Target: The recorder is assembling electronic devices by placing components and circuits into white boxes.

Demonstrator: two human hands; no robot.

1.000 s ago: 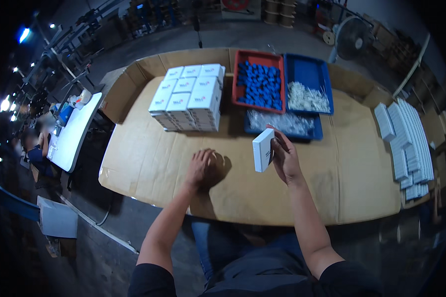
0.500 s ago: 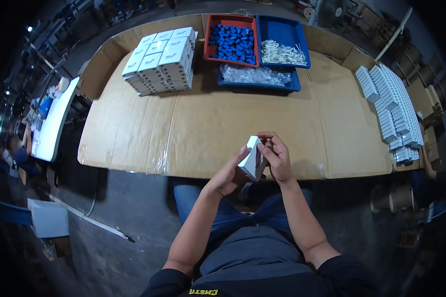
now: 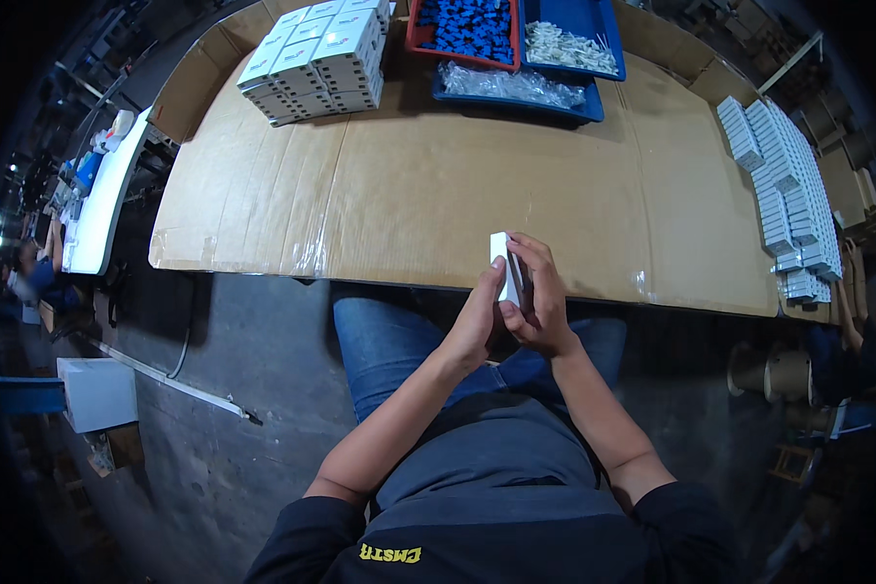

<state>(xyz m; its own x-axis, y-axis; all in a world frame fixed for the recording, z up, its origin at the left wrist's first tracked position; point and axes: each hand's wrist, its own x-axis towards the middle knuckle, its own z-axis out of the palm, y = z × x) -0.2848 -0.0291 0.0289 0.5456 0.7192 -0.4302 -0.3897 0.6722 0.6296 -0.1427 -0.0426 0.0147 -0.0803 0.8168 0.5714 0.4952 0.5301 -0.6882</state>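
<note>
Between both hands I grip a small white box (image 3: 502, 266), upright on a narrow side, just over the near edge of the cardboard-covered table (image 3: 438, 195). My left hand (image 3: 477, 316) presses it from the left, thumb along the narrow white face. Wrapped round its right side is my right hand (image 3: 540, 292), with fingers over the far end and thumb low. The box looks closed; its right face lies mostly in shadow and behind my fingers.
White boxes (image 3: 311, 63) stand stacked at the far left. A red tray (image 3: 420, 44) of blue parts, a blue tray (image 3: 608, 68) of white parts and another blue tray (image 3: 448, 95) of clear bags sit at the back. Small white cartons (image 3: 779, 185) line the right. People work at both sides.
The view has tipped down, so the table sits higher in the picture. My hands have closed more flatly round the box, and it stands straighter, its slanted flap no longer showing.
</note>
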